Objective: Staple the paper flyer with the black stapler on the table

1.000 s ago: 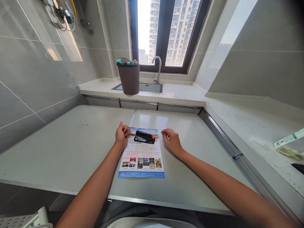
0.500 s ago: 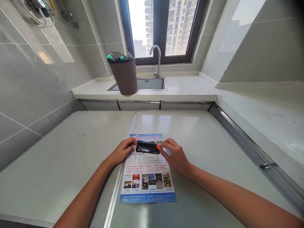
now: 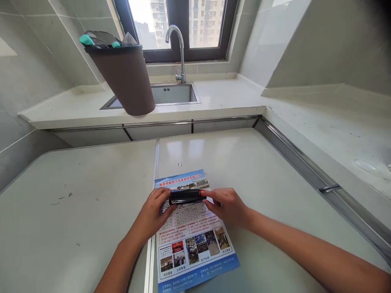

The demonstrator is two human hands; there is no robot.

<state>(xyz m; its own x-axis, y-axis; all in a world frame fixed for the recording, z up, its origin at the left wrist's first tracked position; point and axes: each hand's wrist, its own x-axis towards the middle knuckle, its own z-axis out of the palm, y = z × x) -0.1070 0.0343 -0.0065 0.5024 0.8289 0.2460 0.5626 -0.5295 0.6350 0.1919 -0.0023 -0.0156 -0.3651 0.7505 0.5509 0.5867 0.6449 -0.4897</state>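
A black stapler [image 3: 185, 196] with an orange end is held between both hands, just above a printed flyer [image 3: 192, 236] that lies flat on the grey counter [image 3: 76, 219]. My left hand [image 3: 154, 213] grips the stapler's left end, fingers curled round it. My right hand [image 3: 227, 205] pinches the orange right end. The flyer has a blue header, red and black text and small photos along its lower part.
A brown waste bin [image 3: 125, 75] with teal items in it stands on the raised white ledge beside the sink [image 3: 174, 93] and tap [image 3: 180, 49]. A metal rail [image 3: 305, 171] runs along the counter's right side. A tiny staple [image 3: 179, 165] lies beyond the flyer.
Both hands closed in on the stapler and took hold of its ends, lifting it slightly off the flyer. The camera moved forward and tilted lower.
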